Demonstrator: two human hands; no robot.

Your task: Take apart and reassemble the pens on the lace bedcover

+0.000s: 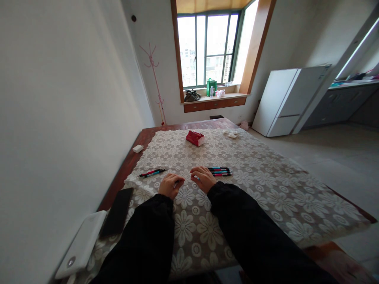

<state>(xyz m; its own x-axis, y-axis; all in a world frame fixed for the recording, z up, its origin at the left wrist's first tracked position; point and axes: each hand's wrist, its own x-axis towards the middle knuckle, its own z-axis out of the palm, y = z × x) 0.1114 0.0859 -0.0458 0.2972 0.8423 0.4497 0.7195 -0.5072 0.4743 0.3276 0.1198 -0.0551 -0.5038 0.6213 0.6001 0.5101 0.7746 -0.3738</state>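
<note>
My left hand [171, 185] is over the lace tablecloth [185, 227], its thumb and fingers pinched together. A small dark bit shows at its fingertips, too small to name. Just left of it lie a few pens [151, 172] in black, red and blue. Facing it across a narrow gap, my right hand [204, 178] is closed with bent fingers; what they hold, if anything, is hidden. Beside its knuckles, several pens [220, 171] in similar colours lie side by side, partly covered by the hand.
Farther back on the table sit a red tissue pack [194, 138] and crumpled white tissues [231, 134]. A small white box [137, 148] rests at the left edge. Nearer, a black phone [116, 212] and a white device [81, 243] lie by the wall.
</note>
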